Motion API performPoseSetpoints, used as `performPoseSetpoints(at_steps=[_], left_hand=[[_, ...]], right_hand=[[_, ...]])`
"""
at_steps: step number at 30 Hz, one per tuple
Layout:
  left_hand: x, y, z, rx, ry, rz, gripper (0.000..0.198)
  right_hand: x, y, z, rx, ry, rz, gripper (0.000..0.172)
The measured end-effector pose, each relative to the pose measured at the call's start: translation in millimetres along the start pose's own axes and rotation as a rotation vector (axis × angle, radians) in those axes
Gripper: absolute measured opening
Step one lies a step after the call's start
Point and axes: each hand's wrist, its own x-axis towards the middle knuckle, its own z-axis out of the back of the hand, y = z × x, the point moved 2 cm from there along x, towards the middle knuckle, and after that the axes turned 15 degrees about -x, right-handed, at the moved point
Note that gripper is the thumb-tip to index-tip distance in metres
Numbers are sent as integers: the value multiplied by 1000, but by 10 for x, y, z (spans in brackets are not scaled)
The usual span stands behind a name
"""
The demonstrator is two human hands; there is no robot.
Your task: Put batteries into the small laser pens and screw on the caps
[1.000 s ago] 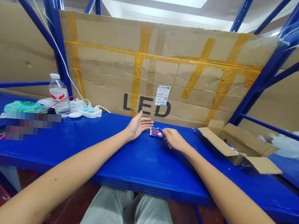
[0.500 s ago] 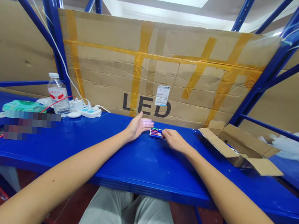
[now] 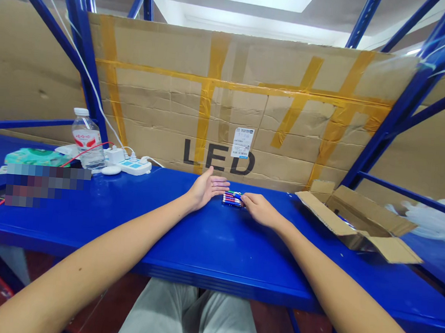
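A small row of batteries (image 3: 230, 200), blue with red and silver bands, lies on the blue table in front of me. My right hand (image 3: 258, 209) is closed at their right end, thumb and fingers pinched on a battery at the back of the row; its fingertips are partly hidden. To the left, my left hand (image 3: 206, 190) is held on edge with its fingers stretched out and its thumb up. Its fingertips come close to the left end of the batteries, and nothing is in its palm.
An open cardboard box (image 3: 351, 217) with something blue inside stands on the right. At the back left are a water bottle (image 3: 88, 140), a white power strip (image 3: 133, 166) with plugs and a green packet (image 3: 34, 157). A large cardboard sheet (image 3: 166, 100) stands behind the table.
Almost nothing differs. Both hands stay in place around the batteries, and the whole view has shifted very slightly.
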Motion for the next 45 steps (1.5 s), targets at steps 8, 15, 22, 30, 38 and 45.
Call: performPoseSetpoints(at_steps=[8, 15, 22, 30, 38, 45], left_hand=[[-2, 2, -3, -9, -3, 1, 65], [1, 10, 1, -7, -2, 1, 64], [8, 15, 11, -18, -7, 2, 65], [5, 16, 8, -31, -6, 8, 65], [2, 14, 9, -47, 11, 24, 67], [-15, 16, 9, -80, 20, 39, 66]], right_hand=[[-1, -9, -3, -21, -1, 4, 35], [0, -13, 3, 17, -3, -27, 33], [-3, -5, 12, 3, -60, -75, 28], [-3, -24, 77, -40, -192, -91, 28], [-9, 3, 86, 17, -189, -54, 24], [-4, 16, 72, 11, -173, -49, 27]])
